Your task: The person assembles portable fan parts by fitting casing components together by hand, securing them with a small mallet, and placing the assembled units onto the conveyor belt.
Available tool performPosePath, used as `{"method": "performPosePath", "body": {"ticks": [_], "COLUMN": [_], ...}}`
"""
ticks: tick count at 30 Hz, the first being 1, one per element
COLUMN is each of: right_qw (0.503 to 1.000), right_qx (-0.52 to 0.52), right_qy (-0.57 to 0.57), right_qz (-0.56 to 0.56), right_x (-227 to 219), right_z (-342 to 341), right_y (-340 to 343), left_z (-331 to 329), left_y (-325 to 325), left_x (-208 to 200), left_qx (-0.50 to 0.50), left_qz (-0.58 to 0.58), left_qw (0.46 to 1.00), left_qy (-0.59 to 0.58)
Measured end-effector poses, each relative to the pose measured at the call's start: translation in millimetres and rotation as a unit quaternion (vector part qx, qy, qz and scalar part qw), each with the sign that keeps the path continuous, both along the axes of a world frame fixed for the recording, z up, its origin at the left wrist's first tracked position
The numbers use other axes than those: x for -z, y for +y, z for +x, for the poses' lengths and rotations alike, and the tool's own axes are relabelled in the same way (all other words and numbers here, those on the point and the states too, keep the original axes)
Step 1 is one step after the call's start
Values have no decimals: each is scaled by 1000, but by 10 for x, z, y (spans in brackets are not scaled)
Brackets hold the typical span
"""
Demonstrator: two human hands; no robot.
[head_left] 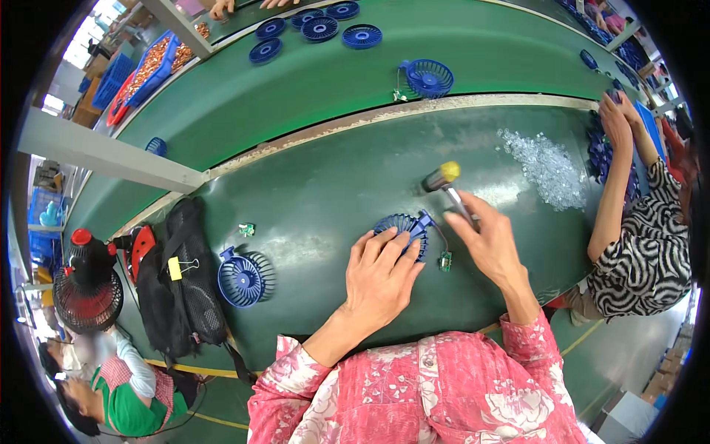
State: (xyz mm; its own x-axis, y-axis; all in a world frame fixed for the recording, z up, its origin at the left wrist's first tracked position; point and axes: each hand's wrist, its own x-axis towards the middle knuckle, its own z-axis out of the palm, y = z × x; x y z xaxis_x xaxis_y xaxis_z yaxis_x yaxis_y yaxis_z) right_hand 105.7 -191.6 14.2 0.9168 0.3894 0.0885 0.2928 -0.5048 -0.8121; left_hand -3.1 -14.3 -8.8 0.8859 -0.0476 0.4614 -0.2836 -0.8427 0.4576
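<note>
My left hand [381,277] lies with its fingers over a blue plastic fan housing [403,224], pressing it against the green worktable [318,192]. From the housing a thin wire runs to a small green circuit board [445,261] lying on the table. In my right hand [488,238] is a small mallet [441,177] with a yellow face and a dark head; its handle is wrapped in my fingers. The mallet's head is raised above and beyond the housing. To the left of my hands rests another blue fan housing [240,280], wired to its own circuit board [247,229].
Small clear plastic pieces [546,169] are heaped at the right. Beyond the ledge, a green conveyor belt [296,96] carries another fan housing [430,78] and several blue round parts [320,29]. A black bag [185,285] and fan [87,285] stand left. A co-worker's arm [615,170] reaches in.
</note>
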Motion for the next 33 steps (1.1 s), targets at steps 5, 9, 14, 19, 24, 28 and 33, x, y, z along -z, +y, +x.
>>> {"method": "performPosePath", "body": {"ticks": [5, 9, 14, 19, 24, 28, 33], "right_qw": [993, 995, 992, 969, 945, 933, 931], "right_qx": [18, -52, 96, 127, 81, 94, 124], "right_qy": [-118, 12, -28, -140, -207, -220, -228], "right_qz": [-13, -79, -83, -162, -240, -268, -257], "right_x": [-198, 52, 137, 369, 806, 896, 892], "right_z": [-304, -318, 319, 923, 1531, 1650, 1661], "right_y": [-204, -240, -237, -432, -704, -623, -1020], "left_z": [-11, -47, -207, -237, -245, -257, -202], "left_y": [-7, 2, 121, 46, 42, 98, 25], "left_x": [35, -16, -49, 5, -49, -26, -68], "left_qx": [-5, 3, 2, 12, 5, 8, -6], "left_qz": [-5, -2, 11, 19, -9, -24, -18], "left_qw": [1000, 1000, 1000, 999, 1000, 1000, 1000], "left_qy": [-15, 0, 27, 34, -20, -15, 25]}}
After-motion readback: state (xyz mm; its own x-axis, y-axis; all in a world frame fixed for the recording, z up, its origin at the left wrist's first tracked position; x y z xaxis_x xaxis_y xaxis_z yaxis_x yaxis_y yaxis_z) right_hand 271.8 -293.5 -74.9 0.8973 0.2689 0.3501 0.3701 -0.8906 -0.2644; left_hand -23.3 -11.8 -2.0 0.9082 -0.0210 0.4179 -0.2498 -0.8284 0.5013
